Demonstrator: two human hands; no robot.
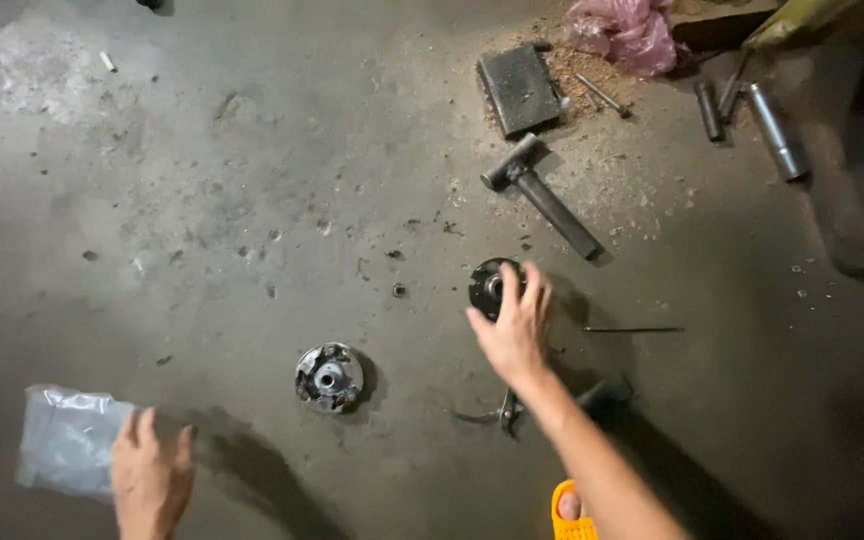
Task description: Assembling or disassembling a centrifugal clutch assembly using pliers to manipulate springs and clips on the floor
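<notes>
Head cam | right hand [514, 335] spread open, fingertips on dark round hub [492, 287] lying on floor [252, 200], below hammer [542, 195] | left hand [150, 480] flat on plastic bag [67, 450], not clamped | hub looks heavy, rigid, probably greasy, so grab it by the rim

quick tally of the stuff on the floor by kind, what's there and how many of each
Round metal parts: 2, a dark disc under the right hand and a silver hub
Hammers: 1
Metal cylinders: 2, a dark one and a silver one
Flat dark blocks: 1
Plastic bags: 2, a clear bag by the left hand and a pink bag
Total: 8
</notes>
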